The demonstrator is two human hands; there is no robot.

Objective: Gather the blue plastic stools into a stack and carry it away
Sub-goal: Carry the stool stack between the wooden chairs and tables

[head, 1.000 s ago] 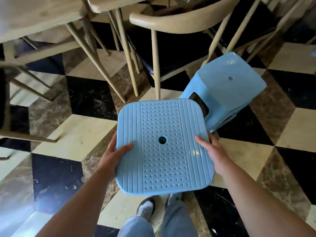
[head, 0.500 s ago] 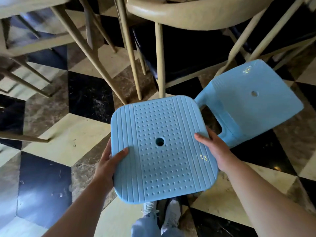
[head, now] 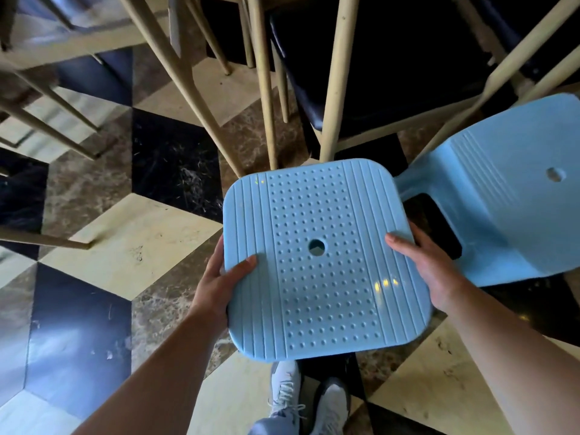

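Observation:
I hold a blue plastic stool (head: 326,265) in front of me, its dotted, ribbed seat with a centre hole facing up. My left hand (head: 219,281) grips the seat's left edge, thumb on top. My right hand (head: 430,268) grips the right edge, thumb on top. The legs below the seat are hidden. A second blue stool (head: 508,196) stands on the floor just to the right, close to my right hand; whether more are nested under it I cannot tell.
Wooden chair legs (head: 266,83) and a dark-cushioned chair (head: 408,58) crowd the space right ahead. More pale legs (head: 47,127) stand at the left. The floor (head: 131,246) is cream, black and brown cube-pattern tile. My shoes (head: 307,400) show below the stool.
I have stepped closer to the chairs and the floor stool, which now sits nearer at the right. My grip on the carried stool is unchanged.

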